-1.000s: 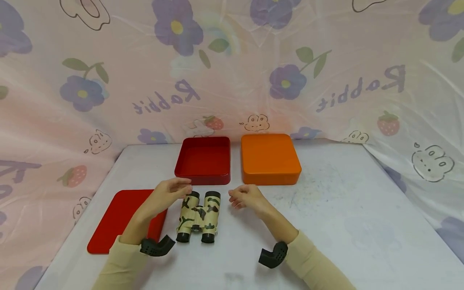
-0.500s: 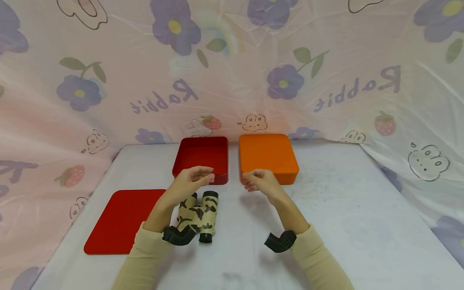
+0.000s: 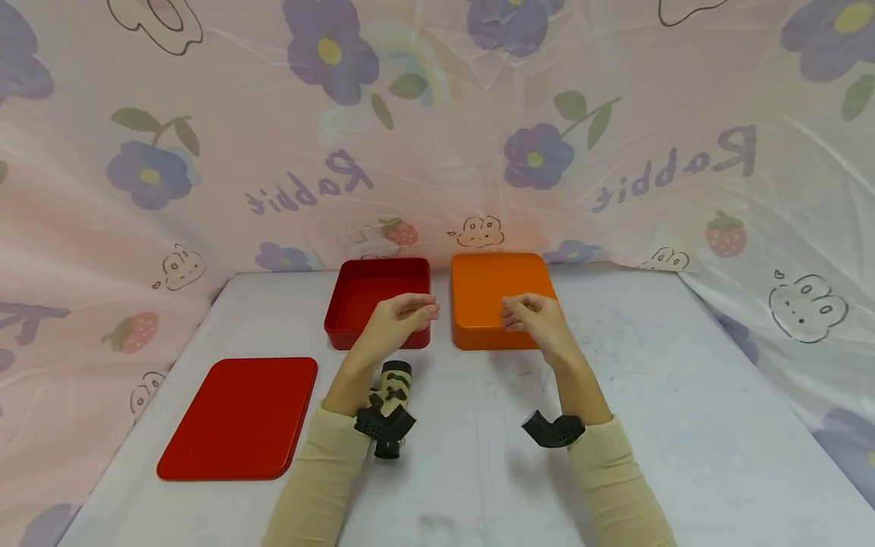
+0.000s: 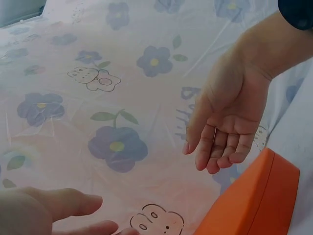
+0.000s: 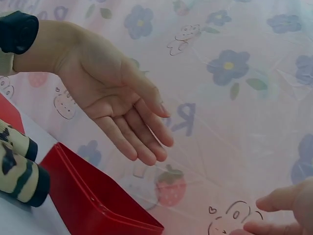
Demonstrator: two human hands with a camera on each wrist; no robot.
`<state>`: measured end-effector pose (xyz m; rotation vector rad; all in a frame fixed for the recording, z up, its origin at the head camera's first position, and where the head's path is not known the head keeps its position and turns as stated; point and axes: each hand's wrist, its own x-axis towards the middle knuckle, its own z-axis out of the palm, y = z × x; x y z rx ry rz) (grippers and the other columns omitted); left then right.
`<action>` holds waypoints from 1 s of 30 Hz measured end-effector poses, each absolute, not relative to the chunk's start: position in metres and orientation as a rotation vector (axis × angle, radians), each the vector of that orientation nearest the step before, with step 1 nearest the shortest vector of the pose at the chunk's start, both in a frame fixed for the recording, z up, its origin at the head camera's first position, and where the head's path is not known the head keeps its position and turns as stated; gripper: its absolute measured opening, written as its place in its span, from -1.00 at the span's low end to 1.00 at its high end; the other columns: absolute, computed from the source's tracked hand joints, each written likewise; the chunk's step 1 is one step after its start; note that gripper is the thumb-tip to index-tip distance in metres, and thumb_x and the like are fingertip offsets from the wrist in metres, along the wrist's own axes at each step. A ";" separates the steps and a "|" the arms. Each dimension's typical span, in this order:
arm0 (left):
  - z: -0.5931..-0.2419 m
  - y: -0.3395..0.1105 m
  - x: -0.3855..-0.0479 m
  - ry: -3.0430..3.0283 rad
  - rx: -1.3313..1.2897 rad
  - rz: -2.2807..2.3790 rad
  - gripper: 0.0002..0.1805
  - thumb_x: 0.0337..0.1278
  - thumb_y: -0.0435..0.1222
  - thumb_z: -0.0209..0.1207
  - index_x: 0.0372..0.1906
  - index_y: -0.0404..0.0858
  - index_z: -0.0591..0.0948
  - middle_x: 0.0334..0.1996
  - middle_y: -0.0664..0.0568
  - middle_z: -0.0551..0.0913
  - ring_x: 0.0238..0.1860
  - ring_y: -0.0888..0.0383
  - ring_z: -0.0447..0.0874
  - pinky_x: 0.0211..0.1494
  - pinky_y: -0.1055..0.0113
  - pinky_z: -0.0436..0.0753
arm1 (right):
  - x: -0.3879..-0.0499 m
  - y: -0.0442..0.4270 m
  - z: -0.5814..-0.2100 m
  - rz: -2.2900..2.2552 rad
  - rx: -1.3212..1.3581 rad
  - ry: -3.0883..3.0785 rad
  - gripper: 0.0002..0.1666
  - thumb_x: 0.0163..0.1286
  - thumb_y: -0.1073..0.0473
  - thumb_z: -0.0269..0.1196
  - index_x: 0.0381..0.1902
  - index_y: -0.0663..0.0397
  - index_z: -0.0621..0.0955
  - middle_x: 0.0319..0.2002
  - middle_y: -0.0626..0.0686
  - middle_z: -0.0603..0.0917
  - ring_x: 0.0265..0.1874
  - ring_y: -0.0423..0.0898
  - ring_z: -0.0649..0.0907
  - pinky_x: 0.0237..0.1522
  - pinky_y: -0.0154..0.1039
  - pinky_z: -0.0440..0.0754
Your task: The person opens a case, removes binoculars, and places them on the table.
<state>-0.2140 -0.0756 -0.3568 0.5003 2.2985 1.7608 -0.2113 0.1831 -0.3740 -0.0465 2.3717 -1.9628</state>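
My left hand (image 3: pixel 393 327) hovers over the front right part of an uncovered red box (image 3: pixel 349 292), its fingers relaxed and holding nothing. Above the front of the orange box (image 3: pixel 488 292), near its right side, my right hand (image 3: pixel 543 323) hangs in the air, also with loose fingers and nothing in them. The two palms face each other, as both wrist views show. Camouflage binoculars (image 3: pixel 396 380) lie on the table below my left wrist, which hides their left barrel in the head view. Both barrels of the binoculars (image 5: pixel 19 171) appear in the right wrist view.
A flat red lid (image 3: pixel 239 418) lies on the white table (image 3: pixel 683 425) at the left. The two boxes stand side by side at the back, with a narrow gap between them. A patterned cloth (image 3: pixel 437 114) hangs behind the table and at its sides.
Both hands have moved right and away from me, the left from beside the binoculars to over the red box, the right to over the orange box. Boxes, lid and binoculars have stayed put.
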 end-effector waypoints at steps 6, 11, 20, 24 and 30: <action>-0.359 -0.059 -0.224 2.270 0.377 1.848 -0.59 0.35 -0.26 0.09 0.23 -0.31 0.48 0.20 -0.22 0.57 0.20 -0.09 0.60 0.31 0.18 0.55 | -0.215 0.195 -0.373 -2.032 -0.038 2.399 -0.43 0.46 0.02 0.10 0.07 0.52 0.48 -0.39 -0.21 0.67 -0.37 -0.29 0.69 -0.18 -0.46 0.70; -0.360 -0.049 -0.229 2.261 0.354 1.927 -0.60 0.36 -0.28 0.08 0.20 -0.38 0.49 0.16 -0.26 0.59 0.17 -0.14 0.61 0.26 0.21 0.58 | -0.216 0.205 -0.370 -2.041 0.011 2.420 -0.42 0.48 0.02 0.07 0.12 0.52 0.45 -0.40 -0.26 0.65 -0.36 -0.31 0.68 -0.17 -0.51 0.67; -0.369 -0.021 -0.239 2.213 0.224 2.104 -0.64 0.36 -0.31 0.06 0.16 -0.42 0.51 0.12 -0.29 0.61 0.13 -0.13 0.64 0.27 0.18 0.58 | -0.220 0.221 -0.372 -2.206 0.159 2.411 -0.46 0.46 0.07 0.10 0.10 0.51 0.44 -0.48 -0.30 0.67 -0.42 -0.36 0.67 -0.22 -0.54 0.66; -0.376 -0.007 -0.246 2.236 0.134 2.200 -0.67 0.34 -0.32 0.09 0.11 -0.39 0.56 0.08 -0.25 0.64 0.09 -0.07 0.66 0.26 0.20 0.60 | -0.224 0.226 -0.377 -2.312 0.237 2.398 -0.61 0.46 0.15 0.09 0.01 0.42 0.49 -0.50 -0.28 0.69 -0.43 -0.34 0.68 -0.24 -0.54 0.68; -0.388 0.007 -0.251 2.318 -0.001 2.280 -0.69 0.31 -0.34 0.10 0.08 -0.39 0.59 0.09 -0.22 0.64 0.11 -0.07 0.64 0.27 0.16 0.60 | -0.229 0.235 -0.383 -2.404 0.421 2.409 -0.88 0.43 0.21 0.11 -0.20 0.13 0.56 -0.53 -0.32 0.68 -0.46 -0.36 0.69 -0.25 -0.51 0.69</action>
